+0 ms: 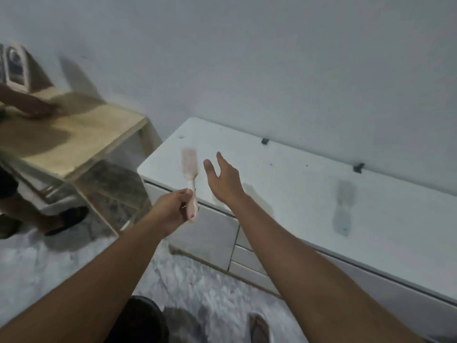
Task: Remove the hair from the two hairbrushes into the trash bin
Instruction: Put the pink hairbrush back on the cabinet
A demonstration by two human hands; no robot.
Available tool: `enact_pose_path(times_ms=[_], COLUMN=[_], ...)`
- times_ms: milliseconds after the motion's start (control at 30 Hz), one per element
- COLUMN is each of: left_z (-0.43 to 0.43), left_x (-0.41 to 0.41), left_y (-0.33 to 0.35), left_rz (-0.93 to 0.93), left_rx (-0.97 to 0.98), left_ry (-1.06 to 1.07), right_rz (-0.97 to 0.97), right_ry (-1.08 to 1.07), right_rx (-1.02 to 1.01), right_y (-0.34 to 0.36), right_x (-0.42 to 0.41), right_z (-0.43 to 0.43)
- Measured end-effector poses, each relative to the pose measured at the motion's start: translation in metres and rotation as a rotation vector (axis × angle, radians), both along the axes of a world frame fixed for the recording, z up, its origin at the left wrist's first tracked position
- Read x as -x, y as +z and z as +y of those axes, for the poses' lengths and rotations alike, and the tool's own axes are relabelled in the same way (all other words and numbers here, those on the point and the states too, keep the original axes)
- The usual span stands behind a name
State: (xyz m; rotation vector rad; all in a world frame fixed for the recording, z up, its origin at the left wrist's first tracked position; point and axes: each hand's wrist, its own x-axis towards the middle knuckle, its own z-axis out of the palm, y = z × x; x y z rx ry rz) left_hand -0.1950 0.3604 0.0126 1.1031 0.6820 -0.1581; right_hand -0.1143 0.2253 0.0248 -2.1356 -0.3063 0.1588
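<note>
Two hairbrushes, by my count: one pale pink paddle brush [189, 164] near frame centre, its slim handle clenched in my left grip [170, 209], and one blurred grey-blue brush [344, 201] lying flat on the smooth white worktop [284, 174] at right. My right grip [223, 183] hovers released, fingers straight, just beside the pink brush's rectangular head.

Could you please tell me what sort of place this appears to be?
Probably a room in a home, perhaps a bedroom: a white drawer cabinet against a plain wall, a wooden table beside it, and a grey hairbrush lying on the cabinet.
</note>
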Motion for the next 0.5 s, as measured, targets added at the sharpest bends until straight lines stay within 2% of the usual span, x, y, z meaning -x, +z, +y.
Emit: enact_pose_path(times_ms=[100, 267, 500], left_z=[-0.055, -0.148, -0.248], left_x=[-0.030, -0.070, -0.115], left_y=[0.001, -0.009, -0.029], left_rz=[0.010, 0.061, 0.183], left_rx=[-0.029, -0.067, -0.211], left_ry=[-0.159, -0.301, -0.505], right_rz=[0.030, 0.069, 0.099], right_ry=[-0.125, -0.314, -0.446], right_rx=[0.000, 0.010, 0.053], right_y=[-0.004, -0.015, -0.038], right_x=[-0.015, -0.029, -0.045], right_z=[-0.059, -0.152, -0.246])
